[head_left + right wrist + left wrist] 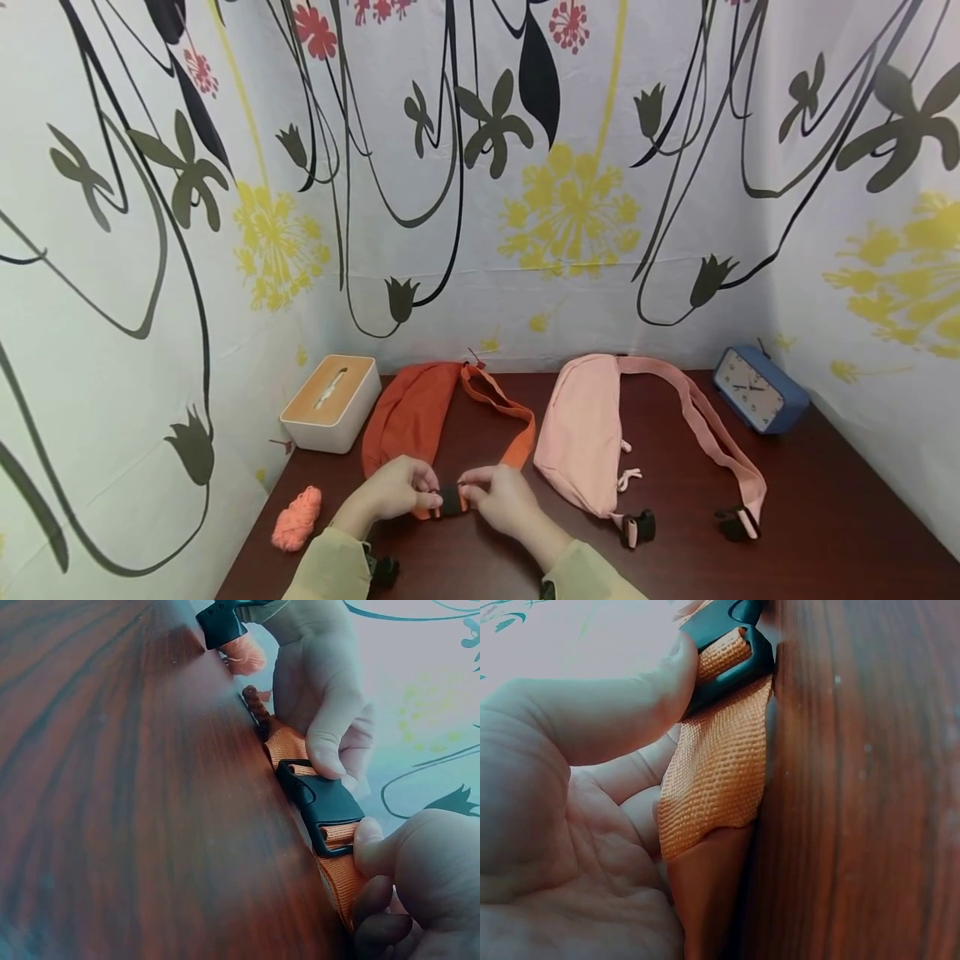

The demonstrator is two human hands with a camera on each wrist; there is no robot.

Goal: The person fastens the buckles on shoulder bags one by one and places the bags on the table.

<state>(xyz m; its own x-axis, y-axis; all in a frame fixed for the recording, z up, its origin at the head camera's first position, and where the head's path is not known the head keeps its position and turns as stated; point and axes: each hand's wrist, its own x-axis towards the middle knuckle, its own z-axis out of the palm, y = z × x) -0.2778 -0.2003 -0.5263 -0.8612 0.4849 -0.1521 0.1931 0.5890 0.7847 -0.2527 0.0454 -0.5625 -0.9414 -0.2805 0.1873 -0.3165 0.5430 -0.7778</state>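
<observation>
An orange-red waist bag [408, 417] lies on the dark wood table, its strap [517, 417] looping round on the right to a black side-release buckle [450, 500]. In the right wrist view the two halves of the buckle [321, 802] sit together, with orange webbing threaded through both ends. My left hand [397, 492] pinches the buckle's left end between thumb and fingers; the left wrist view shows the thumb [652, 697] against the black frame. Opposite it, my right hand [504, 498] pinches the right end, its thumb [375, 851] beside the webbing.
A pink waist bag [585, 433] lies to the right, its buckle halves [637, 527] apart. Behind it at the right stands a blue alarm clock [761, 390]. A tissue box [330, 404] and a coral yarn bundle [297, 518] are at the left. Patterned cloth [480, 242] walls the table's back and sides.
</observation>
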